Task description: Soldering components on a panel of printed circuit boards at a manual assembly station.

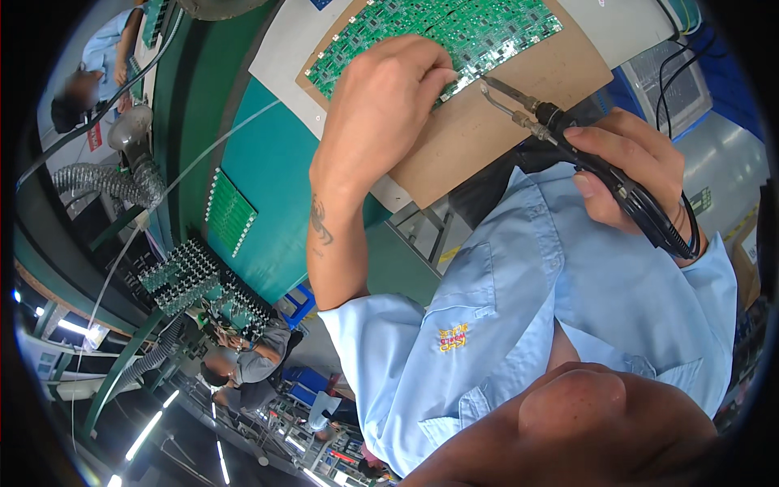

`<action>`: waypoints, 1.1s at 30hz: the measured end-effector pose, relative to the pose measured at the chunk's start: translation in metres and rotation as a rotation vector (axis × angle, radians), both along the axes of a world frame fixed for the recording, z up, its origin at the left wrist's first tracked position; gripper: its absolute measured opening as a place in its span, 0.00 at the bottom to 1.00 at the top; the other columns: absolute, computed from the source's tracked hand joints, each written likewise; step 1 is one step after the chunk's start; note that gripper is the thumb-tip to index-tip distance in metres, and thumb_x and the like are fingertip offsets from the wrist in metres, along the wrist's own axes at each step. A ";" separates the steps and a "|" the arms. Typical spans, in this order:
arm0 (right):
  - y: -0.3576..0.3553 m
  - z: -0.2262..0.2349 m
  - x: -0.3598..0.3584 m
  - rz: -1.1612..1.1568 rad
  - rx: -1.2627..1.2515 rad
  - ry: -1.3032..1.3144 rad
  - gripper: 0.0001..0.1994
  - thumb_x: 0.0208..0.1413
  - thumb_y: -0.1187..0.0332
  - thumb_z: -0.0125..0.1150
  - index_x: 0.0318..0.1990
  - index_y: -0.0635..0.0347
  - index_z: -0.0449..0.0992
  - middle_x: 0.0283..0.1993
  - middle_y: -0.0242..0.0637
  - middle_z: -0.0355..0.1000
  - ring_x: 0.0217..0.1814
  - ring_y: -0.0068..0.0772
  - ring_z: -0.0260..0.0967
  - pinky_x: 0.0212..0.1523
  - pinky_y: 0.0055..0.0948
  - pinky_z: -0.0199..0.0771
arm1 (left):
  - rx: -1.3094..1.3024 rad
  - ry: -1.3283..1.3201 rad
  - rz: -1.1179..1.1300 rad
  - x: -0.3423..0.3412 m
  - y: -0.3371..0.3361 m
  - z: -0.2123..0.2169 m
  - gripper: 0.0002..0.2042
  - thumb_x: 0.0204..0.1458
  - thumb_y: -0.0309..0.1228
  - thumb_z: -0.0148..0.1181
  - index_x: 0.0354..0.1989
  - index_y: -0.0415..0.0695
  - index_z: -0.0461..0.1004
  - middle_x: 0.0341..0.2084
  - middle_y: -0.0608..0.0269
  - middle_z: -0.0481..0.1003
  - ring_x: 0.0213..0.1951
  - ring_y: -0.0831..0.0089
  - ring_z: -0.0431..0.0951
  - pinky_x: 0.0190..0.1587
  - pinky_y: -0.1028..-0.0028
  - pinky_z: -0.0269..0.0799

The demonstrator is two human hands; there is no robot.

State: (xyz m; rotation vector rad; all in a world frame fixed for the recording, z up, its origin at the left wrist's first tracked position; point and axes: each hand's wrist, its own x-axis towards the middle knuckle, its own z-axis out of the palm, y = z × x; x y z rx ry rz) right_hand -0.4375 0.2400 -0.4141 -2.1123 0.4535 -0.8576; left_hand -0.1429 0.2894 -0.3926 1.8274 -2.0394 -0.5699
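Observation:
A green circuit board panel (495,24) with many small parts lies on a brown cardboard sheet (475,142). My left hand (385,105) rests over the panel's near edge, its thumb and fingers pinched together. Whatever sits between those fingertips is hidden. In my right hand (645,154) is a black soldering iron (604,166), gripped along its handle, with a thin metal feed tube beside its tip. The iron's tip points at the panel's near edge, just right of my left fingertips; whether it touches cannot be made out.
Left of the cardboard, a green mat (280,170) bears another green circuit board (231,213). Beyond it are a stack of boards (191,276) and a flexible silver duct (105,180). Other people work at the far left and lower left. A grey bin (669,85) stands at the right.

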 end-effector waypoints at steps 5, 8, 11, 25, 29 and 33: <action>0.003 0.001 0.003 0.006 -0.002 0.007 0.20 0.48 0.74 0.76 0.50 0.68 0.86 0.35 0.40 0.77 0.25 0.31 0.68 0.27 0.23 0.68 | -0.020 0.012 0.066 0.002 0.012 0.002 0.03 0.57 0.23 0.66 0.38 0.38 0.81 0.31 0.64 0.78 0.28 0.67 0.72 0.36 0.68 0.71; 0.006 0.001 0.006 0.023 0.005 0.011 0.20 0.48 0.74 0.76 0.50 0.68 0.86 0.35 0.40 0.78 0.25 0.31 0.68 0.27 0.23 0.68 | -0.021 -0.003 0.101 0.003 0.020 0.002 0.03 0.58 0.23 0.66 0.38 0.39 0.81 0.30 0.64 0.77 0.28 0.68 0.71 0.35 0.68 0.70; 0.010 0.000 0.009 0.024 0.014 0.002 0.20 0.47 0.75 0.76 0.50 0.67 0.86 0.35 0.40 0.78 0.26 0.31 0.69 0.27 0.23 0.69 | -0.013 0.004 0.086 0.005 0.025 0.003 0.04 0.57 0.23 0.66 0.39 0.38 0.81 0.31 0.62 0.79 0.29 0.68 0.72 0.35 0.68 0.71; 0.013 -0.008 0.020 0.039 0.003 0.016 0.19 0.47 0.76 0.77 0.50 0.67 0.86 0.35 0.39 0.77 0.26 0.31 0.69 0.28 0.25 0.71 | 0.044 -0.025 0.096 0.001 0.026 0.003 0.04 0.55 0.23 0.64 0.37 0.37 0.80 0.31 0.57 0.82 0.31 0.61 0.77 0.38 0.65 0.74; 0.013 -0.009 0.021 0.039 0.014 0.014 0.19 0.48 0.76 0.77 0.51 0.67 0.86 0.35 0.39 0.77 0.26 0.32 0.69 0.28 0.25 0.71 | 0.037 0.001 0.105 0.000 0.025 0.004 0.03 0.53 0.22 0.62 0.31 0.36 0.76 0.29 0.56 0.81 0.33 0.55 0.78 0.41 0.61 0.76; 0.012 -0.008 0.023 0.042 0.016 0.021 0.19 0.48 0.76 0.77 0.51 0.67 0.86 0.35 0.39 0.77 0.26 0.31 0.68 0.28 0.25 0.71 | 0.032 -0.001 0.102 0.000 0.023 0.003 0.03 0.53 0.22 0.62 0.31 0.36 0.77 0.29 0.55 0.81 0.33 0.55 0.78 0.41 0.61 0.76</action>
